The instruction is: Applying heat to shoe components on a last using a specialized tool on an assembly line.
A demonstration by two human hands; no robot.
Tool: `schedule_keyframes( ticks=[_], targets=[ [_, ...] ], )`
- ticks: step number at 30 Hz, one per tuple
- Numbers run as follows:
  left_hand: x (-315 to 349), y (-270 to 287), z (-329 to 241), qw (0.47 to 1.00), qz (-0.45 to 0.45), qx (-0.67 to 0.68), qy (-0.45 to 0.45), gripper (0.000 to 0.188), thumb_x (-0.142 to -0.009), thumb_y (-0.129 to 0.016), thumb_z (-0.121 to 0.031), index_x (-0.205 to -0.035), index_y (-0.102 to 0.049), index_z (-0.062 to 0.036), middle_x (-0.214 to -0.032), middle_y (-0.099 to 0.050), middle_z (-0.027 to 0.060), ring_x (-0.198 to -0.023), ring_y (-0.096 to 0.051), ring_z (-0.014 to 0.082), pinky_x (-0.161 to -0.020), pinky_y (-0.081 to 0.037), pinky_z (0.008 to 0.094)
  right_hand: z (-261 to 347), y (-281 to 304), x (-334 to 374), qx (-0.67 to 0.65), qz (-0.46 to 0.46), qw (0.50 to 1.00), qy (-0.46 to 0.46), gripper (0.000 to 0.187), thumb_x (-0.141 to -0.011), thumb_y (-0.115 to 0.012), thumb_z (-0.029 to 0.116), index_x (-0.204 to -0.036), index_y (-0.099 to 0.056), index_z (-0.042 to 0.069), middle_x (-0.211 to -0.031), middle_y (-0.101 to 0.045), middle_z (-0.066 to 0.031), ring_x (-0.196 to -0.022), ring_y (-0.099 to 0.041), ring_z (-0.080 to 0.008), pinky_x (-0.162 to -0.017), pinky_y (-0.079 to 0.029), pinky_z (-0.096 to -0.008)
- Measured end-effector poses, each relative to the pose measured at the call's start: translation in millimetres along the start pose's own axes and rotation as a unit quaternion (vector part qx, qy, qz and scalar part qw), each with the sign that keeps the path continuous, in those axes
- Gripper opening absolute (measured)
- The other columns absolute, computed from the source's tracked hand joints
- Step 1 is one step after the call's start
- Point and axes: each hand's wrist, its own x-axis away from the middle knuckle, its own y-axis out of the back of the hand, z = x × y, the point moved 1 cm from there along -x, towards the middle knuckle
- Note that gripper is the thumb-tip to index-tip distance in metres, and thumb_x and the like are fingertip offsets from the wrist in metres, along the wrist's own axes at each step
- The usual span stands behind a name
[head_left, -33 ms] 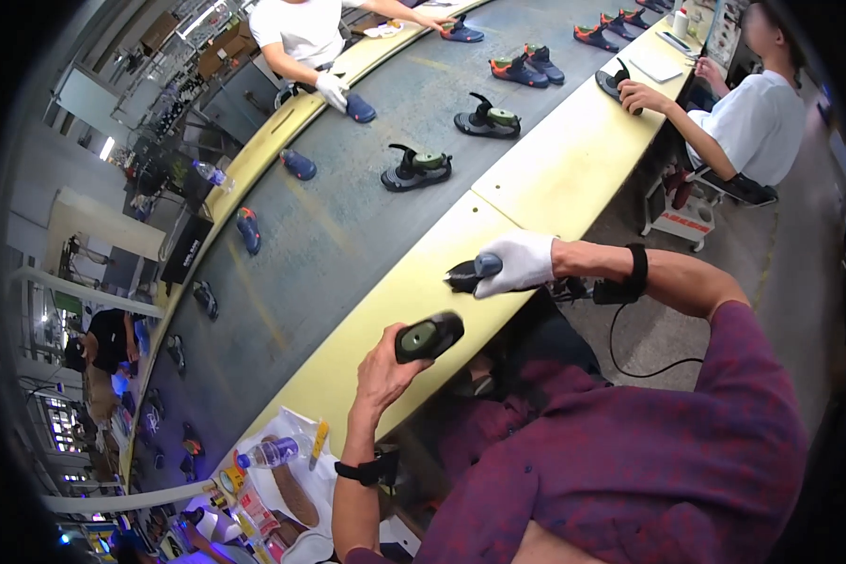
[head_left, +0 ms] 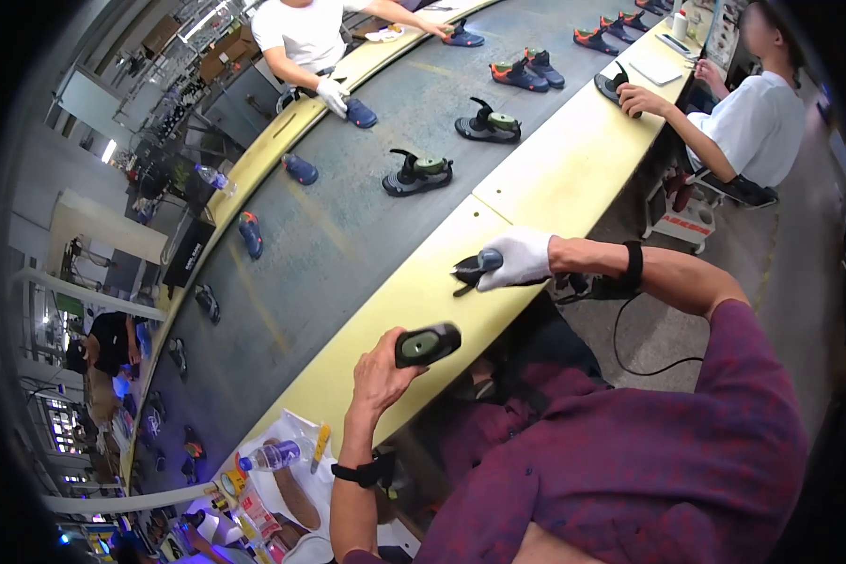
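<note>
My left hand, bare, is closed round a black shoe with a green shoe last inside; a round hole shows in the last's top. The shoe is tilted above the yellow table edge and its far end is blurred. To the right, my right hand, in a white glove, is closed on a small dark piece with a blue-grey rounded part. Its exact kind I cannot make out. The two held things are apart. Black shoes with green lasts stand on the grey conveyor belt beyond my hands.
Navy shoes with orange trim sit on the conveyor belt. A co-worker in white handles shoes across it; another sits at the right, holding a shoe. At lower left lie a plastic bottle and a yellow cutter.
My right hand has turned slightly, and its dark piece has shifted a little right and up, showing a thin black end below. My left hand keeps its hold on the shoe.
</note>
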Motion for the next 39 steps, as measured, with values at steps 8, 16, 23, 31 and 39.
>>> schedule_keyframes(
  ticks=[8,16,23,31,39],
  targets=[
    [-3.4,-29.1,89.1,0.992,-0.080,-0.055,-0.078,0.070,-0.096,-0.069,-0.026,-0.156,-0.046,0.0001,-0.158,-0.051,0.0313,-0.144,-0.053,0.0455,-0.118,-0.045,0.0496,-105.8,37.5,-49.5,0.143,-0.154,0.972,-0.110,0.056,-0.096,-0.071,0.048,-0.126,-0.070,0.001,-0.117,-0.076,-0.0243,-0.105,-0.075,-0.0399,-0.093,-0.057,-0.0440],
    [-33.3,-72.7,76.6,0.974,-0.169,0.001,0.153,0.092,-0.090,-0.082,-0.037,-0.161,-0.036,-0.0002,-0.157,-0.048,0.0290,-0.142,-0.053,0.0458,-0.115,-0.047,0.0521,-125.7,31.7,-59.0,0.189,-0.284,0.940,-0.023,0.035,-0.101,-0.067,0.037,-0.098,-0.076,0.003,-0.093,-0.073,-0.0227,-0.088,-0.072,-0.0426,-0.080,-0.057,-0.0499],
    [-102.7,21.9,141.4,0.885,-0.158,0.380,0.217,0.077,-0.092,-0.078,-0.015,-0.157,-0.040,-0.0034,-0.129,-0.064,0.0152,-0.089,-0.074,0.0252,-0.051,-0.061,0.0386,-140.8,32.0,-51.5,0.224,-0.301,0.925,-0.061,0.031,-0.097,-0.071,0.039,-0.093,-0.077,0.008,-0.090,-0.073,-0.0173,-0.083,-0.073,-0.0386,-0.076,-0.059,-0.0475],
    [-176.2,93.4,397.7,0.955,-0.185,0.150,0.178,0.086,-0.085,-0.075,-0.002,-0.164,-0.041,-0.0054,-0.161,-0.051,0.0212,-0.142,-0.056,0.0347,-0.124,-0.040,0.0421,-123.1,17.5,-68.6,0.199,-0.304,0.931,-0.019,0.031,-0.095,-0.073,0.044,-0.092,-0.075,0.013,-0.086,-0.075,-0.0149,-0.076,-0.075,-0.0390,-0.068,-0.061,-0.0491],
    [-304.0,41.2,245.6,0.967,-0.173,-0.170,0.075,0.086,-0.086,-0.082,-0.025,-0.158,-0.045,0.0061,-0.160,-0.048,0.0324,-0.149,-0.047,0.0457,-0.126,-0.035,0.0448,-130.8,22.0,-57.2,0.207,-0.343,0.916,-0.029,0.040,-0.095,-0.075,0.045,-0.089,-0.072,0.006,-0.080,-0.074,-0.0176,-0.072,-0.074,-0.0395,-0.066,-0.061,-0.0486]
  ],
)
